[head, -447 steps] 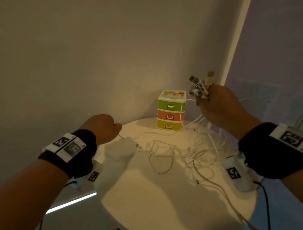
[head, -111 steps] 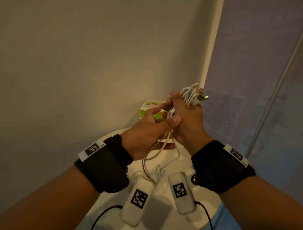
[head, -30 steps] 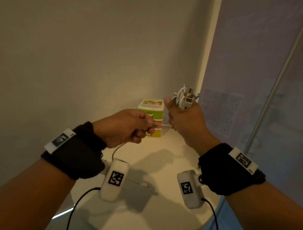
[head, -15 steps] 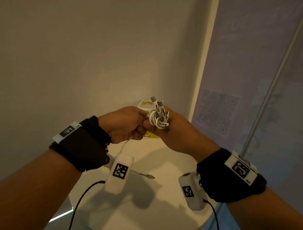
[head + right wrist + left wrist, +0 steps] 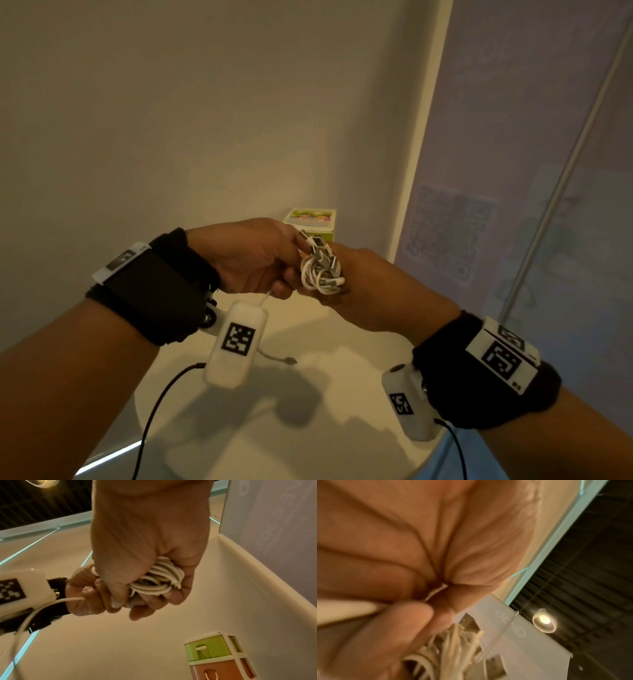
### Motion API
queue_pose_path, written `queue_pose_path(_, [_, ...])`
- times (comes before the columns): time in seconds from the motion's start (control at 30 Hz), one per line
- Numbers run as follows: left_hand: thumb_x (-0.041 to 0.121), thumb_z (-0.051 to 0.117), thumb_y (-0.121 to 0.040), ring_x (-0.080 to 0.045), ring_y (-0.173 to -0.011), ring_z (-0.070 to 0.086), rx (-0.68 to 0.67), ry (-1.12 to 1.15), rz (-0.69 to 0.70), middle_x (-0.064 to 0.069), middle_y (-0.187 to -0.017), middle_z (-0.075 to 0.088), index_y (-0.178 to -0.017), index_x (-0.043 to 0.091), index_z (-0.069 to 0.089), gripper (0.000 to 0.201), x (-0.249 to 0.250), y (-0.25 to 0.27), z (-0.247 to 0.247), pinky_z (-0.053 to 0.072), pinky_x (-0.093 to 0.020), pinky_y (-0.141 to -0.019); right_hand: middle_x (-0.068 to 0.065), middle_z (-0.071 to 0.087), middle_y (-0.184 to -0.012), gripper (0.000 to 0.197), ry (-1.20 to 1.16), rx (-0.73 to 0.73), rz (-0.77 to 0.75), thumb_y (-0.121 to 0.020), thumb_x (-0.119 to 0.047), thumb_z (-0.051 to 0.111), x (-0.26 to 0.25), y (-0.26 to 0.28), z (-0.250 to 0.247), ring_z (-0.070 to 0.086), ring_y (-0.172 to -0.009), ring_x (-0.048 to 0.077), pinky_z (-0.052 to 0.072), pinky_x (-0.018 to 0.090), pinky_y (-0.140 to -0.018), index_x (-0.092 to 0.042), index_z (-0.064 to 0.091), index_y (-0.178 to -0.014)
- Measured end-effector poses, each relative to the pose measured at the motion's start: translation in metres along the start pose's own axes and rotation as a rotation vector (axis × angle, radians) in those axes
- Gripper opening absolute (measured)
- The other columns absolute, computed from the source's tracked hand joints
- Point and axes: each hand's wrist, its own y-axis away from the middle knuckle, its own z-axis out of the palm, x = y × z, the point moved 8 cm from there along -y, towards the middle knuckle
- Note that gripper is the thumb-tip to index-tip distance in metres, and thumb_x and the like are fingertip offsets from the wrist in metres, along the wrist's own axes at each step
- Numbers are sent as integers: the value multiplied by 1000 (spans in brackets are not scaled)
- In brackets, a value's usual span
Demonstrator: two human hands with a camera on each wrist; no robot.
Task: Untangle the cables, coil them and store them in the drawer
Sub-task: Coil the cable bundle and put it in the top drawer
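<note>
Head view: white table [image 5: 308, 428], seemingly round

No legible text — only square coded markers on the wrist camera housings [image 5: 236, 341] and wristbands [image 5: 501, 358]

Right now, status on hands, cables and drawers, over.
Right hand grips coiled cables. Left hand pinches loose tail beside coil. Drawers shut, behind hands. Nothing visibly blocking.

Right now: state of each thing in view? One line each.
cable bundle: coiled, off the table, gripped by right hand.
loose cable tail: uncoiled, hanging from left hand, plug end above the table.
green drawer: closed.
orange drawer: closed.
</note>
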Motion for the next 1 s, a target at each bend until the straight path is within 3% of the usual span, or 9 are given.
queue_pose_path(0.17, [-1,58,-91,-4,-41,39,314,-56,64,-2,-57,63,-89,3,62,7,2,-2,-21,35,-16,-37,-2,69,-105,20,54,213,109,-91,-26,58,25,0,-9,63,-92,17,37,17,-68,-23,60,-110])
queue_pose_path(0.27, [8,59,-91,-7,-48,39,427,-136,167,-12,-82,71,-99,2,67,12,6,2,-28,37,-20,-46,-7,68,-83,4,-159,359,202,-92,-22,57,32,-2,-19,64,-74,7,42,13,-61,-24,61,-91])
queue_pose_path(0.33, [13,55,-95,-7,-51,40,472,-106,245,-5,-93,76,-104,7,68,17,9,5,-28,38,-21,-50,-13,61,-57,15,-499,475,301,-94,-23,57,43,1,-25,59,-51,-3,39,6,-45,-25,58,-79])
queue_pose_path(0.47, [6,41,-96,-8,-63,43,357,446,399,-3,-92,75,-110,4,65,29,7,3,-10,35,-23,-59,-14,53,-40,27,-886,567,389,-94,-33,55,50,3,-15,49,-35,-1,37,14,-37,-26,56,-68])
queue_pose_path(0.6, [6,36,-99,-7,-70,57,380,560,515,1,-99,74,-121,7,59,32,10,-1,-4,43,-21,-60,-12,52,-42,32,-1002,571,353,-89,-46,54,44,-1,-5,49,-35,0,37,15,-36,-23,54,-67])
queue_pose_path(0.73, [13,56,-94,-18,-86,68,420,579,561,-13,-110,72,-107,10,62,15,12,-1,0,55,-25,-67,-11,57,-53,42,-933,587,283,-74,-63,55,39,-5,-6,54,-51,5,44,23,-52,-21,61,-74])
queue_pose_path(0.83, [18,64,-87,-25,-88,70,466,484,588,-16,-107,72,-102,10,67,18,13,0,7,57,-30,-70,-9,61,-56,44,-985,573,270,-71,-63,53,34,-3,-3,58,-53,6,46,18,-49,-21,63,-79])
queue_pose_path(0.93, [28,63,-84,-25,-88,71,487,361,600,-13,-103,73,-109,10,68,31,13,1,15,57,-36,-69,16,61,-73,69,-1087,540,308,-62,-69,58,31,-4,1,59,-66,29,50,35,-58,-8,64,-92])
queue_pose_path(1.0, [26,57,-92,-25,-90,71,474,298,606,-10,-102,74,-113,12,67,27,13,0,21,57,-36,-68,27,64,-88,73,-1140,526,338,-62,-71,63,30,-4,4,62,-78,42,53,50,-74,-8,64,-99])
